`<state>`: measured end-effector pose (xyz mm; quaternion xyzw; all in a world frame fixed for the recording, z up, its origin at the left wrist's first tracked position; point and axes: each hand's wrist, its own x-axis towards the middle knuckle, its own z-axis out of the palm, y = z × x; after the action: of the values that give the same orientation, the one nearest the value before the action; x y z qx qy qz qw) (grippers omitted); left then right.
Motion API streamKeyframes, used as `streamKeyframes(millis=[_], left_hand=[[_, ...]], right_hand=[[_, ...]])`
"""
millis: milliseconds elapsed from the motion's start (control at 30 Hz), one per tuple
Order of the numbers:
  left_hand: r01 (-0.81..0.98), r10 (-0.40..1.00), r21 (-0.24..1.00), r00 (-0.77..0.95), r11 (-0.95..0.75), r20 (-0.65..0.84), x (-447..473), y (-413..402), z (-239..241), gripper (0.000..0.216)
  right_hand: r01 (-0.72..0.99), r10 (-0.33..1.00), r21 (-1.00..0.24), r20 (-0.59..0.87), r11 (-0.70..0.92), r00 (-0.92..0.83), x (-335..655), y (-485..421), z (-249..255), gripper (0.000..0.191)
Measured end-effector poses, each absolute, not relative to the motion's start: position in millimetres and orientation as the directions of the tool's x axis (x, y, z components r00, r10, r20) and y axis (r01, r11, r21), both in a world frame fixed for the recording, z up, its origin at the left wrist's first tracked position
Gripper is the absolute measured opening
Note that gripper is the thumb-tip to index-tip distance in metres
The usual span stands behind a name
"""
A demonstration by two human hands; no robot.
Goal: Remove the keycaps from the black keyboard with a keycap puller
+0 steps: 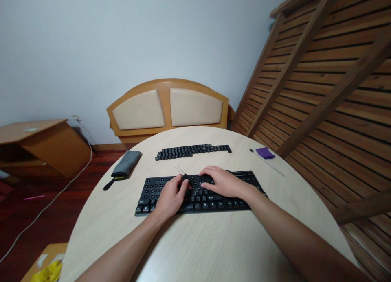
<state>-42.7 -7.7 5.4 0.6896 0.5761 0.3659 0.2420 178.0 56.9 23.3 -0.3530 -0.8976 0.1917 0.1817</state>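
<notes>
Keyboard [204,205] of rectangular black plastic is lying on the round pale-wood bench [214,249], the left hand [171,195] is pinching a black-handled wire tool [184,176] above it, the right hand [222,182] is spreading its fingers, and small black keycaps [186,152] are sitting at the keyboard's 12 o'clock.

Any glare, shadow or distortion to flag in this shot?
Head view: pale sheen on the table near the bottom; soft shadow beside the left forearm. Head view: edges seem stretched wide-angle, wooden slats slanting; lettering on the keyboard mostly too small to read.
</notes>
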Motion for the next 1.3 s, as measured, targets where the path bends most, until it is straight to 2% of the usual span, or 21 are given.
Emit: streamKeyframes(millis=[100, 200, 367, 567, 800, 1000, 1167, 1300], left_hand=[[0.642, 0.972, 0.734, 0.077, -0.220, 0.224, -42.7, -8.9, 7.2, 0.031], [0.659, 0.970, 0.717, 0.090, -0.228, 0.226, -42.7, -10.8, 8.5, 0.032], [0.673, 0.960, 0.689, 0.123, -0.268, 0.253, -42.1, -13.7, 11.5, 0.032], [0.646, 0.946, 0.693, 0.187, -0.321, 0.264, -43.3, -14.2, 13.3, 0.030], [0.685, 0.921, 0.615, 0.272, -0.389, 0.279, -42.5, -16.6, 17.1, 0.027], [0.655, 0.897, 0.615, 0.356, -0.439, 0.261, -40.8, -18.8, 15.6, 0.025], [0.666, 0.914, 0.626, 0.310, -0.406, 0.263, -39.7, -16.9, 12.4, 0.023], [0.638, 0.957, 0.713, 0.191, -0.291, 0.220, -39.9, -12.9, 10.5, 0.028]], right_hand=[[0.528, 0.683, -0.481, 0.234, 0.700, -0.692, 185.5, 43.7, 14.3, 0.044], [0.523, 0.664, -0.441, 0.274, 0.729, -0.695, 185.7, 40.0, 8.8, 0.050], [0.471, 0.627, -0.444, 0.328, 0.762, -0.706, 182.5, 38.9, 10.0, 0.041], [0.450, 0.615, -0.458, 0.322, 0.766, -0.719, 182.9, 36.2, 11.2, 0.028], [0.426, 0.595, -0.466, 0.314, 0.775, -0.740, 175.9, 32.1, 11.1, 0.025], [0.413, 0.580, -0.458, 0.322, 0.787, -0.748, 174.8, 31.4, 7.5, 0.022], [0.411, 0.572, -0.449, 0.319, 0.794, -0.756, 176.6, 31.9, 8.2, 0.019], [0.404, 0.564, -0.442, 0.332, 0.801, -0.756, 176.0, 31.2, 8.5, 0.019]])
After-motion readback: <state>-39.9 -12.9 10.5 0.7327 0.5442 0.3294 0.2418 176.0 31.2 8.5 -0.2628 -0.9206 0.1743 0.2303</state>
